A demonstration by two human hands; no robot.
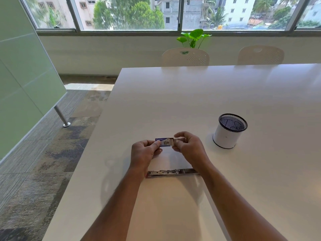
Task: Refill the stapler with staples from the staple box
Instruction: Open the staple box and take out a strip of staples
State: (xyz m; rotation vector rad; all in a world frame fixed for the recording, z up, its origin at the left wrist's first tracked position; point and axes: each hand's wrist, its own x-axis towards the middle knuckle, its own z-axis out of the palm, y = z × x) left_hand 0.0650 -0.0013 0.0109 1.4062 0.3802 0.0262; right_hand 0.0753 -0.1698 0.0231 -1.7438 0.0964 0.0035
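A small blue and white staple box is held above the white table. My left hand grips its left end. My right hand pinches at its right end, where the inner tray or a strip of staples shows as a metallic edge. Near the table's front, between my forearms, the metal stapler lies opened out flat, its magazine facing up. Neither hand touches the stapler.
A white mesh pen cup stands to the right of my hands. Two white chairs sit at the far side of the table, with a green plant behind them. The table's left edge runs close by my left arm.
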